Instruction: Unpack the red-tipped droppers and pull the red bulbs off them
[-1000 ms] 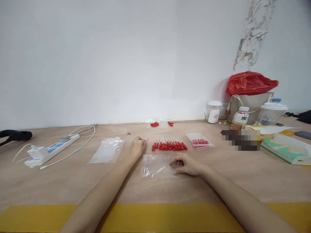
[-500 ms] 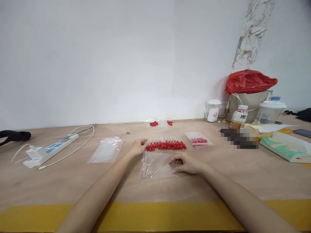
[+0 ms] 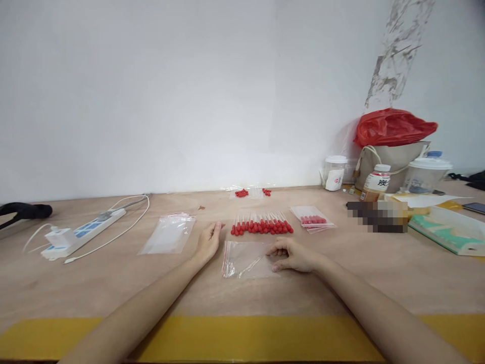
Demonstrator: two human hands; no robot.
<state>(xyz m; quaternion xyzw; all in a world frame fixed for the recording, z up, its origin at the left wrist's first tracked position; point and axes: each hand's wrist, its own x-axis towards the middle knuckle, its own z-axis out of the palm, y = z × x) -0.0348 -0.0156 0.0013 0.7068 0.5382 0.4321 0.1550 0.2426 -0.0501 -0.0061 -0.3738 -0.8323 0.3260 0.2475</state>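
Head view: clear bag point(image 3: 246, 259) lies between loosely curled hands point(image 3: 291, 256), any grip unclear.

A plain, smooth, pale grey-white wall point(image 3: 182, 91) stands along the far side of a broad, light-brown, wood-toned tabletop point(image 3: 76, 288). At far right, the wall bears a ragged, grey-and-white damaged strip point(image 3: 396, 55). A flat yellow band point(image 3: 227, 336) lines the tabletop's near edge.

Bottle point(image 3: 376, 184) reads 炭, the next character only partly visible. Cup point(image 3: 335, 177) bears a red mark, too small to read.
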